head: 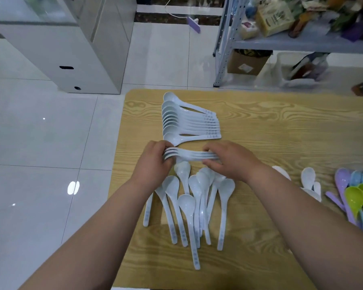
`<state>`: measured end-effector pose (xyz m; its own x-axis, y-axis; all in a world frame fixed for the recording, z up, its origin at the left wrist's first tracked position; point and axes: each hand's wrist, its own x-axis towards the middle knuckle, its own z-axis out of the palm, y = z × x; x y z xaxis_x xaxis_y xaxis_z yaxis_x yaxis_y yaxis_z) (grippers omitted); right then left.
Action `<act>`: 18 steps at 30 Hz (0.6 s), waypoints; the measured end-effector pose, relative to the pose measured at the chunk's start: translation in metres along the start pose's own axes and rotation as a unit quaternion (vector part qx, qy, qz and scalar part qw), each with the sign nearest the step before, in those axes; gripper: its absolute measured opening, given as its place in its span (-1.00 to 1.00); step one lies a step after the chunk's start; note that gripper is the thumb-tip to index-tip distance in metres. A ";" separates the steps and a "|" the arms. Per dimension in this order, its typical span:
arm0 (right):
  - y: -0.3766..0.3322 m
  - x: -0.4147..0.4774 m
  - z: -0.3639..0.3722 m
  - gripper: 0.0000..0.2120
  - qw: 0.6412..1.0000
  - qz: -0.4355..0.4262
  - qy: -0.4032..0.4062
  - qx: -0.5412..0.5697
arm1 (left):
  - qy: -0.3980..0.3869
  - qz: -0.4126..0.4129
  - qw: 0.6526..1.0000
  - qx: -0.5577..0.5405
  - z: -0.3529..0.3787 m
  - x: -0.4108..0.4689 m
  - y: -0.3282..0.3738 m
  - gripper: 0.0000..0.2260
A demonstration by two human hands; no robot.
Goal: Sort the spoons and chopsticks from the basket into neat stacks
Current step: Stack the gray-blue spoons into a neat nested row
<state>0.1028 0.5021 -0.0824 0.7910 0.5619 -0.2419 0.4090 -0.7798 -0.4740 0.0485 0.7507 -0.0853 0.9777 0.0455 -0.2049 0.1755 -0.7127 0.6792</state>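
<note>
A neat row of several nested white spoons [189, 120] lies at the far left of the wooden table [281, 126], bowls left, handles right. Just in front of it, both hands hold a small nested stack of white spoons [189, 154] sideways. My left hand [155, 160] grips the bowl end and my right hand [228, 160] pinches the handle end. Below the hands, several loose white spoons [197, 197] lie fanned out, bowls away from me. No basket or chopsticks are in view.
Two or three white spoons [310, 181] lie right of my right arm. Purple, blue and green spoons [354, 195] are piled at the table's right edge. A white cabinet [71, 49] stands far left on the tiled floor, a metal shelf [291, 40] far right.
</note>
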 end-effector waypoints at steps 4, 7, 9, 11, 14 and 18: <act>0.027 0.029 0.014 -0.73 0.999 -0.015 0.041 -0.020 | 0.037 0.048 0.995 0.077 0.020 0.029 -0.009 -0.77; 0.037 0.041 0.029 -0.74 0.995 -0.037 0.089 -0.041 | 0.055 0.066 0.986 0.144 0.031 0.042 -0.018 -0.78; 0.038 0.046 0.036 -0.76 0.990 -0.047 0.124 -0.045 | 0.076 0.075 0.982 0.156 0.036 0.045 -0.022 -0.76; 0.039 0.049 0.040 -0.77 0.987 -0.056 0.145 -0.042 | 0.103 0.084 0.977 0.167 0.038 0.046 -0.023 -0.72; 0.042 0.053 0.042 -0.75 0.988 -0.065 0.140 -0.028 | 0.122 0.097 0.967 0.200 0.038 0.049 -0.021 -0.68; 0.041 0.053 0.050 -0.72 0.989 -0.076 0.123 0.013 | 0.035 0.152 0.956 0.247 0.037 0.063 -0.015 -0.41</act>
<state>0.1384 0.5138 -0.1568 0.8091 0.5858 0.0465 0.5228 -0.6815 -0.5121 0.1035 0.7381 -0.1345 0.9834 -0.1815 0.0078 -0.1764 -0.9437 0.2799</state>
